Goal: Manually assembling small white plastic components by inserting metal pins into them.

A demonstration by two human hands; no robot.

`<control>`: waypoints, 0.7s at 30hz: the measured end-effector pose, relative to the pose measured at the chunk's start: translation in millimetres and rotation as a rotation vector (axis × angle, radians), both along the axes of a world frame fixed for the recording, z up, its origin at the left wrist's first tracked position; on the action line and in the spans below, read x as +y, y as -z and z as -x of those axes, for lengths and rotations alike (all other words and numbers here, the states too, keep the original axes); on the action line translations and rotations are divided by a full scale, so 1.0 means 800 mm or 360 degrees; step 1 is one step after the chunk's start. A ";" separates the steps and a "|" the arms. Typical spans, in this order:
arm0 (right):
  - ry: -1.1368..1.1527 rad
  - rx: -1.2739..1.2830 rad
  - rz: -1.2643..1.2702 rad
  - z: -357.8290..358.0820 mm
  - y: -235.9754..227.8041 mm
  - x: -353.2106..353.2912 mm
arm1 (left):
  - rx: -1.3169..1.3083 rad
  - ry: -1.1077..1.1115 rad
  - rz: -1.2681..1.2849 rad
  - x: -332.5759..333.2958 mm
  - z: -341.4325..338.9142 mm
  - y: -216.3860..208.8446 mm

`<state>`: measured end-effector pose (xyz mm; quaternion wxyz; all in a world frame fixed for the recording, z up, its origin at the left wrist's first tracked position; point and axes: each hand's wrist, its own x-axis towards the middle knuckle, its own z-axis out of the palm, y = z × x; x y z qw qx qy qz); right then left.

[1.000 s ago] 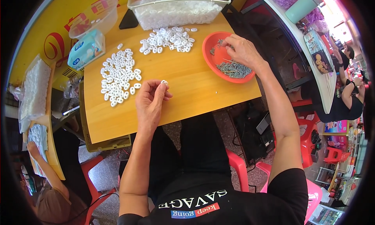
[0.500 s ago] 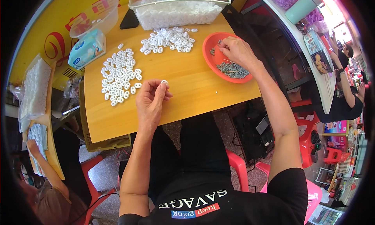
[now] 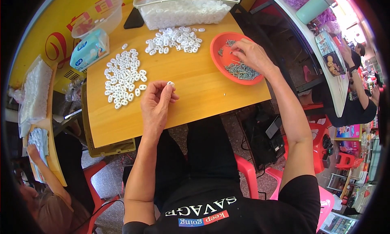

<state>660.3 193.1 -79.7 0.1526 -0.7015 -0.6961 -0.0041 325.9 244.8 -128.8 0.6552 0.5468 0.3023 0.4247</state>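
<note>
Between thumb and fingers, my left hand [image 3: 157, 102] pinches a small white oval plastic piece [image 3: 170, 83] above the front half of the table. My right hand [image 3: 254, 55] is over the orange-red bowl [image 3: 217, 59], its thumb and fingertips close together; whether a screw is between them is too small to make out. Small grey metal screws [image 3: 243, 71] lie heaped in the near part of the bowl, with smaller clusters farther back. Left of my left hand spreads a group of white two-holed oval pieces [image 3: 122, 77]. A second pile of white pieces [image 3: 174, 39] lies farther back.
A clear bin [image 3: 185, 16] full of white pieces stands at the table's back edge, beside a black phone-like object [image 3: 134, 18]. A tissue pack [image 3: 90, 49] and a clear tub [image 3: 99, 20] are at the back left. Other people work at tables on both sides.
My right hand has shifted slightly right and nearer within the bowl, drawing back from the small far cluster of screws. My left hand stays in place with the white piece.
</note>
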 end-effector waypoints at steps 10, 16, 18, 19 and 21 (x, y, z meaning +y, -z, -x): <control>0.0167 -0.0121 0.0108 0.007 0.001 0.002 | -0.0004 -0.0006 0.0012 -0.001 0.000 -0.001; -0.0049 -0.0118 -0.0123 0.005 0.002 0.005 | 0.0004 -0.0007 -0.0004 -0.001 0.000 -0.003; -0.0108 -0.0132 -0.0070 0.006 0.000 0.009 | 0.0000 -0.0006 -0.0004 -0.001 0.001 -0.002; -0.0162 -0.0149 -0.0015 0.006 -0.001 0.010 | -0.0006 0.0000 -0.0003 -0.001 0.000 -0.001; -0.0139 -0.0146 0.0007 0.001 0.006 0.017 | -0.0007 0.0007 -0.0002 -0.001 -0.001 -0.002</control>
